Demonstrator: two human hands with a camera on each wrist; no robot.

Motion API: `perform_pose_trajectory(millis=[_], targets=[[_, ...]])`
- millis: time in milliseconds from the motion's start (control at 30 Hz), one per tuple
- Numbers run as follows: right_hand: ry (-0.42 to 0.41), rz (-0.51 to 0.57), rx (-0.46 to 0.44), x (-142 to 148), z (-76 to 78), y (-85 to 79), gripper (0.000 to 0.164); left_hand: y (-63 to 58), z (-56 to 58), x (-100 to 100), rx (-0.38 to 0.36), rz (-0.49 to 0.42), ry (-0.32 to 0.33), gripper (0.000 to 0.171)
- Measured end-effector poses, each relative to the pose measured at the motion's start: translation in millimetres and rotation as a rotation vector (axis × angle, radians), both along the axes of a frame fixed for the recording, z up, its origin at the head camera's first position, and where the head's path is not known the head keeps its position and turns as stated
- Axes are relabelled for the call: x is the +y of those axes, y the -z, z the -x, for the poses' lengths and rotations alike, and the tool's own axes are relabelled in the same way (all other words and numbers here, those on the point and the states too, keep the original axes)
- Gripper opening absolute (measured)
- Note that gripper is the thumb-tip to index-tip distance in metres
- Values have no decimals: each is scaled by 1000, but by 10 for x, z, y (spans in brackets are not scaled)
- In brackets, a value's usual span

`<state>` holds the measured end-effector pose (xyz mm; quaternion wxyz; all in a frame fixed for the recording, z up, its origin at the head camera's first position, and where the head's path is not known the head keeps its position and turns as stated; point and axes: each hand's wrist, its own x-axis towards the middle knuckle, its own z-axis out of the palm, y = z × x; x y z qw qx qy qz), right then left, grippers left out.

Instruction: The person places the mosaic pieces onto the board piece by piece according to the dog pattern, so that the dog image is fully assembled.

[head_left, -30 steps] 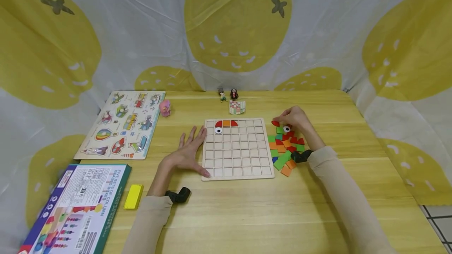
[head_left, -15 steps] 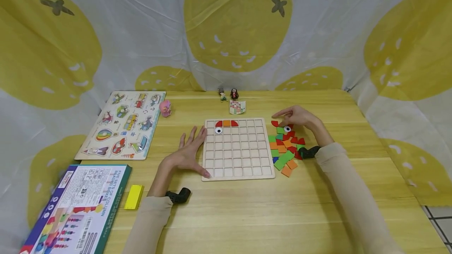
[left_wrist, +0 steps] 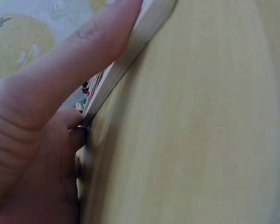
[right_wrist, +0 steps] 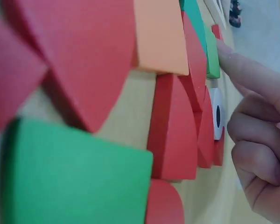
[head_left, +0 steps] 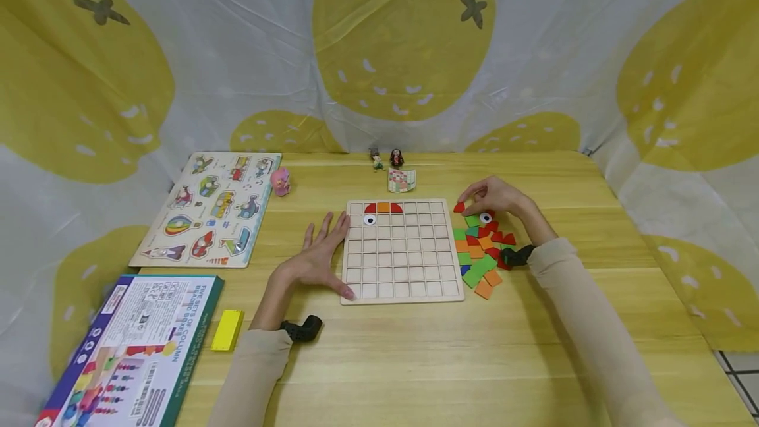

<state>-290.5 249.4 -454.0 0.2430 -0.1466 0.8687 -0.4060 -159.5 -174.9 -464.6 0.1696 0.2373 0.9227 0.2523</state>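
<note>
A square wooden grid board (head_left: 403, 253) lies on the table. Its top row holds two red quarter-circle tiles with an orange square tile (head_left: 383, 207) between them, and a round eye tile (head_left: 370, 220) sits just below. My left hand (head_left: 314, 259) rests spread along the board's left side, thumb (left_wrist: 84, 56) on the near corner and fingertips at the edge. Right of the board, my right hand (head_left: 497, 196) pinches a red quarter-circle tile (head_left: 459, 207) between thumb and index finger. Below that hand lies a loose pile of red, green and orange tiles (head_left: 479, 269) with another eye tile (head_left: 485, 217).
A small pattern card (head_left: 402, 180) and two figurines (head_left: 396, 158) are behind the board. At left are a vehicle puzzle board (head_left: 207, 213), a pink toy (head_left: 281, 181), a printed box (head_left: 133, 348) and a yellow block (head_left: 227, 330). A patterned curtain (head_left: 403, 38) surrounds the table.
The red quarter-circle tile has turned at the pile's far end, while my right index finger, straight half a second ago, has come down to it. My left hand stays in place.
</note>
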Motion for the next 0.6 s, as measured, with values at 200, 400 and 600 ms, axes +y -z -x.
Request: perform_pose_trajectory(millis=[200,400,600], targets=[[48,23,75,-199,-106,-148,31,-14,-5,-16,-9,8,-1,150],[31,93,85,-965,-310,-301,27,-28,-18,-16,-3,23,-2,151],[-4,103,116,-1671,-390,-174,24,-29,-10,13,13,16,5,150]])
